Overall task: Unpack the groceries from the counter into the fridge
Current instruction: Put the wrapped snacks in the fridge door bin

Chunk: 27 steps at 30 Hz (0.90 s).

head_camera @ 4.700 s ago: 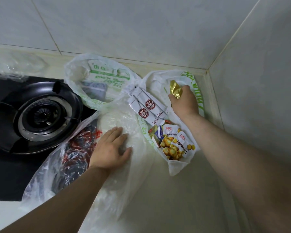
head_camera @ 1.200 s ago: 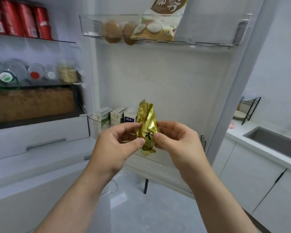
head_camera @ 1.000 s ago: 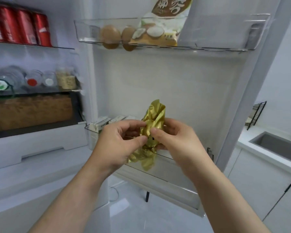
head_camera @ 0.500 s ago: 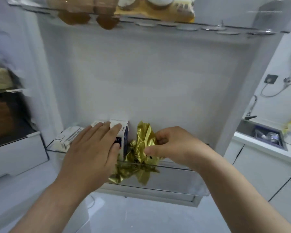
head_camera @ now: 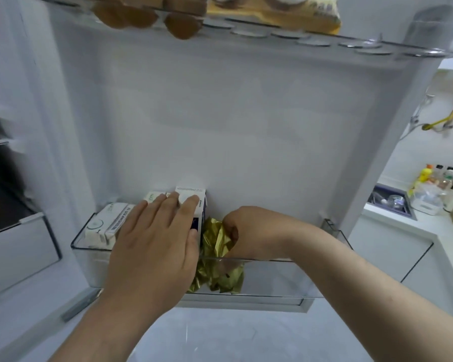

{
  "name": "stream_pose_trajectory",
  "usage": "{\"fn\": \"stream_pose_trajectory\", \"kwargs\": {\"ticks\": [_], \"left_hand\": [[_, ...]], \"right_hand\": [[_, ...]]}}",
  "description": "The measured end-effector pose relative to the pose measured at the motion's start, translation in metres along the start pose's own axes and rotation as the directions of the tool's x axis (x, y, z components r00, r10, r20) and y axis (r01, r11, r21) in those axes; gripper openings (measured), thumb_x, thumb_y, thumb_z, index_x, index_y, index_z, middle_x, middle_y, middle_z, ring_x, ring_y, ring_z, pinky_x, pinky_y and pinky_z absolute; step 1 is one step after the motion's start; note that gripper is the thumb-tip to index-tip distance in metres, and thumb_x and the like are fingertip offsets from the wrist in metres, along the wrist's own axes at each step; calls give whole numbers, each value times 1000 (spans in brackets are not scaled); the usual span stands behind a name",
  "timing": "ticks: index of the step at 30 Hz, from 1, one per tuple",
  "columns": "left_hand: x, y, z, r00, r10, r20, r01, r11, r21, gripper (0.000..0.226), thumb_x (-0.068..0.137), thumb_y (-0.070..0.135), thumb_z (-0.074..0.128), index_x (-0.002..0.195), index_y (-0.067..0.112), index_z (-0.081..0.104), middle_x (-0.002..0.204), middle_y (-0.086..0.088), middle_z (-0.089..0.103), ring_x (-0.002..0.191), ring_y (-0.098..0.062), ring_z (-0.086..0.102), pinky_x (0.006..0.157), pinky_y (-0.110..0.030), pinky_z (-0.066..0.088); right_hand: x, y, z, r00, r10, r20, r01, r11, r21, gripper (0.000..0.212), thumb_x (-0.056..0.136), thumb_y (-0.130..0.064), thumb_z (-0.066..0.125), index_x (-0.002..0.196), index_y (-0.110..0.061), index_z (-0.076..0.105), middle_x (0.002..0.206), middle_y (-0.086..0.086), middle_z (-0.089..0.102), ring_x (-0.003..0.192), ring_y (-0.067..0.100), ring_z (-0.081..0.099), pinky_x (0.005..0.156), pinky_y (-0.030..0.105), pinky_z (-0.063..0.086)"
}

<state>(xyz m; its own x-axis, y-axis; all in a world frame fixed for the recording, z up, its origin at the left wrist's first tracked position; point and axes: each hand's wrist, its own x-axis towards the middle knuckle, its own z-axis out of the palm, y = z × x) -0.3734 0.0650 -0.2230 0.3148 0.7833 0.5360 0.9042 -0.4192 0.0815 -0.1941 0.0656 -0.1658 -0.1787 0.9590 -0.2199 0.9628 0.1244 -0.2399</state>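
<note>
We count three cartons in the lower door bin (head_camera: pixel 285 278): a left carton (head_camera: pixel 102 228), a middle carton (head_camera: pixel 152 197) and a right carton (head_camera: pixel 190 192). There is one gold foil packet (head_camera: pixel 215 241). Two hands show, the left hand (head_camera: pixel 152 246) and the right hand (head_camera: pixel 249 231). Above we see one snack bag (head_camera: pixel 272 14); the brown eggs (head_camera: pixel 131 18) are too blurred to count.

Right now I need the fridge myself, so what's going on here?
A person is loading the open fridge door. Their right hand grips a crumpled gold foil packet inside the lower door bin, beside the cartons. Their left hand lies flat on the cartons, fingers straight, steadying them. The packet is in the bin but not yet released.
</note>
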Motion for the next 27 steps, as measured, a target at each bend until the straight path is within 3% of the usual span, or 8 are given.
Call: {"fn": "stream_pose_trajectory", "kwargs": {"ticks": [6,11,13,15,18,23,27], "left_hand": [[2,-1,2,1000,-6,10,6,1000,-26,47,91,32,32,132,18,49,133,-8,57,125,-29,49,109,-42,26],[2,0,4,1000,-19,20,20,999,-41,49,90,33,31,132,17,50,135,-11,56,126,-30,49,109,-43,27],[2,0,3,999,-22,27,23,999,-46,50,91,34,29,133,17,49,137,-12,55,128,-31,49,110,-43,26],[2,0,3,999,-28,23,29,997,-66,53,91,35,28,135,15,48,138,-13,55,128,-31,49,111,-42,26],[1,0,1,998,-54,22,56,992,-110,59,89,38,29,139,10,44,141,-12,53,132,-29,47,114,-40,25],[1,-2,-4,998,-49,35,54,983,-176,57,86,43,35,132,14,50,139,-9,54,131,-27,47,114,-36,23],[2,-8,-8,995,-14,95,39,961,-275,63,83,56,32,134,24,50,147,-1,46,137,-15,31,116,-32,11]], "right_hand": [[13,0,6,998,-40,-52,40,999,-14,47,67,-44,85,75,-5,59,67,4,48,58,17,41,52,29,31],[10,3,3,1000,12,-5,-12,1000,20,42,69,-46,83,79,-10,63,66,-1,59,57,14,53,54,27,40],[2,8,-3,997,40,63,-46,994,101,38,74,-44,81,84,-12,63,73,-4,72,65,9,69,66,28,53],[-5,12,-5,994,45,99,-63,981,182,34,80,-42,78,91,-15,63,86,-4,76,74,7,74,81,33,59],[-13,14,-2,994,68,81,-86,967,240,32,84,-46,73,101,-22,62,97,-8,73,77,6,73,85,33,59],[-28,20,-1,989,138,-52,-128,978,164,38,89,-53,63,120,-31,61,113,-14,63,97,6,62,89,27,51],[-52,24,13,927,182,-328,-106,965,239,30,92,-47,60,119,-35,61,107,-20,63,96,-1,60,88,24,52]]}}
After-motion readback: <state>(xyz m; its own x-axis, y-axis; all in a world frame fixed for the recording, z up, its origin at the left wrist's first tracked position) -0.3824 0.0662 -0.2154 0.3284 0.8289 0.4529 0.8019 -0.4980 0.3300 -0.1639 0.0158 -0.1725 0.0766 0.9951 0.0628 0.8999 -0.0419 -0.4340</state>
